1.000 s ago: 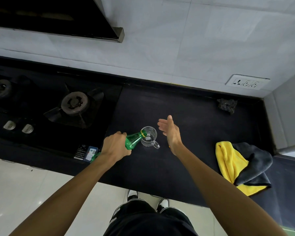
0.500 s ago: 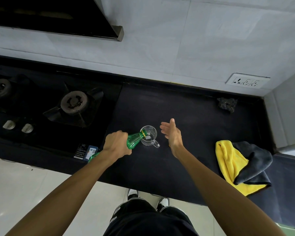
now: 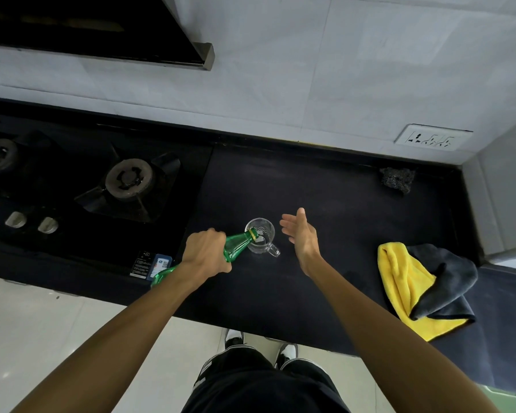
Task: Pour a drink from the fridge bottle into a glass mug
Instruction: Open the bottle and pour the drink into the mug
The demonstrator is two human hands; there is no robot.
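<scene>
Black kitchen bench (image 3: 325, 281) against a pale tiled wall, gas hob (image 3: 96, 186) on the left, and the pour is happening right in the middle of it. Left hand (image 3: 204, 253) is wrapped tight around the body of the green bottle (image 3: 237, 248), which is tipped way over so its mouth sits right at the rim of the glass mug (image 3: 260, 238). The mug stands upright on the bench, handle pointing toward the person and a bit right. Right hand (image 3: 300, 238) is just beside the mug, fingers spread, palm facing it, not touching anything, so it's holding nothing.

Progress-wise I'd say we're mid-pour: bottle is out of the fridge, cap looks to be off, neck is lined up over the mug. What's left is getting enough in there, tipping the bottle back up and setting it down.

Stuff I can't really make out:
- whether liquid is actually running. There's some glinting inside the mug that might be drink pooling at the bottom, but it's clear glass on a black bench, so hard to call.
- how full the bottle is; the hand and forearm cover most of it and only a bit of green base pokes out below the wrist.
- the cap, can't spot it anywhere.

Off to the right there's a yellow and grey cloth (image 3: 414, 290), well apart from the mug, and a dark scrubber (image 3: 397, 179) near the back wall.
</scene>
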